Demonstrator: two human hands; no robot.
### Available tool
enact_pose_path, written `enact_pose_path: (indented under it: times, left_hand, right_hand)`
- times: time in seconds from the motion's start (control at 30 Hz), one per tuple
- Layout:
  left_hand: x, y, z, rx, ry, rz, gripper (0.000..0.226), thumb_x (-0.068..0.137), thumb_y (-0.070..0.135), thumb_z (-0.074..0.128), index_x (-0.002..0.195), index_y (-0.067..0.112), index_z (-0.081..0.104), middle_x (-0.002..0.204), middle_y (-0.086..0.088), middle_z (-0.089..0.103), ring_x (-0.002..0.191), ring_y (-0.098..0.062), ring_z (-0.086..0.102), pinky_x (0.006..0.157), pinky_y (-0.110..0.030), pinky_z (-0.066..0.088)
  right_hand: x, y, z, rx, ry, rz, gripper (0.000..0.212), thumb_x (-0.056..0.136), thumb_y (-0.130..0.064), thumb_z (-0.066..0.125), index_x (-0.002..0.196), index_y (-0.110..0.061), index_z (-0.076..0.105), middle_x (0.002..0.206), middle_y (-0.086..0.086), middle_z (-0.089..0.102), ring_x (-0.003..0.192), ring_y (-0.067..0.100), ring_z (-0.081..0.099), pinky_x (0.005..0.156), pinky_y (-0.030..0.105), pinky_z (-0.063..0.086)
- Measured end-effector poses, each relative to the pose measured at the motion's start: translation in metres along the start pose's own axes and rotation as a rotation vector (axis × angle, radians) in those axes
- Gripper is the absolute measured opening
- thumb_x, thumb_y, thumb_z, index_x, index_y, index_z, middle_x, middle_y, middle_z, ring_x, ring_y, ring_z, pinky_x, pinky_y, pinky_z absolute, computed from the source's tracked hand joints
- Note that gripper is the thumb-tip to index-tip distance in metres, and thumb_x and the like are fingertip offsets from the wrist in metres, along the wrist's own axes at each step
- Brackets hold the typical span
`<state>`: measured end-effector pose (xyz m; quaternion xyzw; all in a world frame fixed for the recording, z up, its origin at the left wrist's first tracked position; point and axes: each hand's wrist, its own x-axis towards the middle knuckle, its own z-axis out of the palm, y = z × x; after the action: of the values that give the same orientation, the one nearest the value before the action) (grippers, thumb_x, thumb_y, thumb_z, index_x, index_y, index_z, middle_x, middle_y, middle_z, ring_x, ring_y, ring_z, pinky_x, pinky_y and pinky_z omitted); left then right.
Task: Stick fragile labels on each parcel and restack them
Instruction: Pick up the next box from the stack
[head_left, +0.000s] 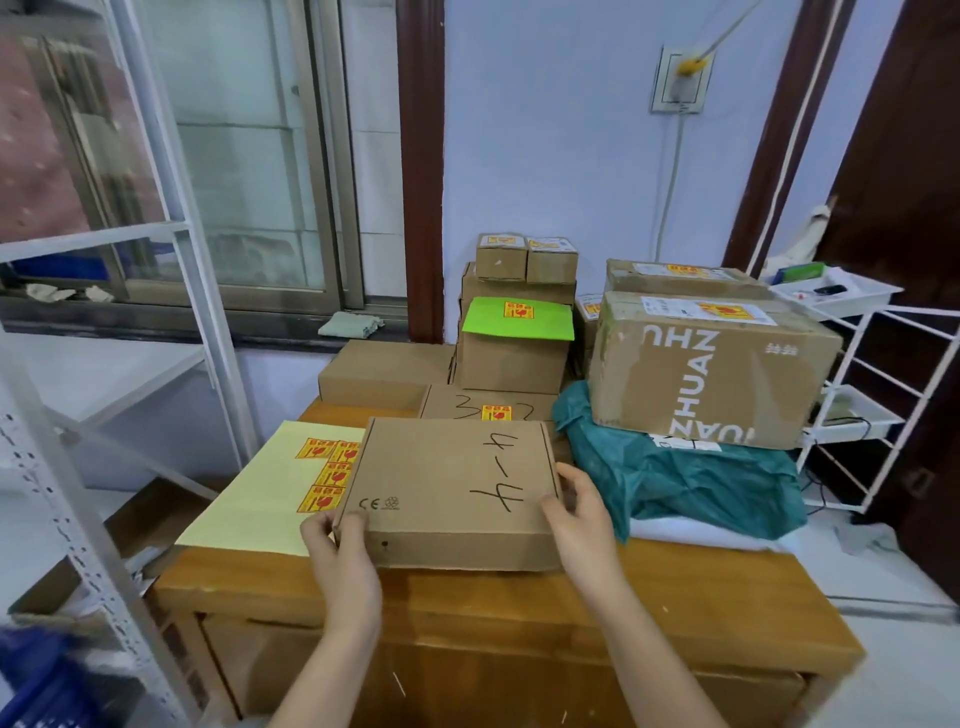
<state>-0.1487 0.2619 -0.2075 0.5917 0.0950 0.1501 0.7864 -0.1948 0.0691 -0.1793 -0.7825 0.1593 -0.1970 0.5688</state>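
A flat brown cardboard parcel (452, 488) sits at the near middle of a wooden worktop (467, 597), its top bare of any fragile label and marked only with handwritten black strokes and a small printed CE mark. The left hand (340, 558) holds its near left corner, thumb on top and fingers curled round the edge. The right hand (582, 519) holds the right edge the same way. Both grips are closed on the parcel, one at each side.

Just left, partly under the parcel's edge, lies a pale yellow backing sheet (260, 493) with several red-and-yellow fragile labels (332, 474) not yet peeled off.

Behind the parcel is a flat box (488, 405) already labelled, and beyond it a stack of boxes topped by a green sheet (519, 319) bearing a label. To the right, a large printed carton (711, 364) rests on a teal plastic bag (675, 483). A white wire rack (852, 395) stands at the far right.

This looks like the step of positioning the parcel for labelling. To do it well, set it flat and square, clear of the sheet, then press a label onto open cardboard away from the handwriting, smoothing it from the centre outward.
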Motion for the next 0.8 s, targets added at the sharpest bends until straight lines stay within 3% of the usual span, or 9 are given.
enact_pose_path:
  times: [0.13, 0.33, 0.5, 0.8]
  left_hand:
    - [-0.011, -0.008, -0.001, 0.148, -0.018, 0.039, 0.013, 0.098, 0.016, 0.046, 0.109, 0.014, 0.041, 0.107, -0.005, 0.051, 0.099, -0.022, 0.048, 0.079, -0.033, 0.037]
    - [-0.005, -0.025, -0.005, 0.501, -0.136, 0.067, 0.02, 0.093, 0.022, 0.055, 0.111, 0.017, 0.047, 0.111, -0.007, 0.051, 0.102, -0.022, 0.047, 0.084, -0.037, 0.044]
    - [0.001, -0.026, -0.004, 0.562, -0.229, 0.173, 0.032, 0.093, 0.02, 0.057, 0.121, 0.016, 0.045, 0.118, -0.001, 0.054, 0.102, -0.016, 0.051, 0.082, -0.03, 0.047]
    - [0.021, -0.028, -0.004, 0.741, -0.297, 0.28, 0.036, 0.088, 0.031, 0.061, 0.116, 0.013, 0.048, 0.109, -0.002, 0.059, 0.097, -0.018, 0.057, 0.075, -0.033, 0.054]
  right_hand:
    - [-0.011, 0.012, -0.006, -0.044, 0.001, 0.041, 0.034, 0.093, -0.011, 0.054, 0.125, -0.022, 0.049, 0.128, 0.001, 0.054, 0.122, 0.017, 0.049, 0.106, 0.035, 0.04]
    - [-0.016, 0.025, -0.012, -0.212, -0.016, 0.06, 0.049, 0.095, -0.013, 0.052, 0.143, -0.012, 0.039, 0.145, 0.008, 0.039, 0.136, 0.019, 0.034, 0.108, 0.025, 0.025]
    - [-0.015, 0.026, -0.009, -0.288, -0.042, 0.046, 0.051, 0.096, -0.013, 0.049, 0.146, -0.01, 0.035, 0.151, 0.009, 0.033, 0.14, 0.02, 0.029, 0.113, 0.027, 0.022]
    - [-0.009, 0.027, -0.003, -0.414, -0.051, 0.023, 0.054, 0.097, -0.011, 0.045, 0.148, -0.008, 0.028, 0.156, 0.011, 0.023, 0.143, 0.022, 0.022, 0.113, 0.026, 0.021]
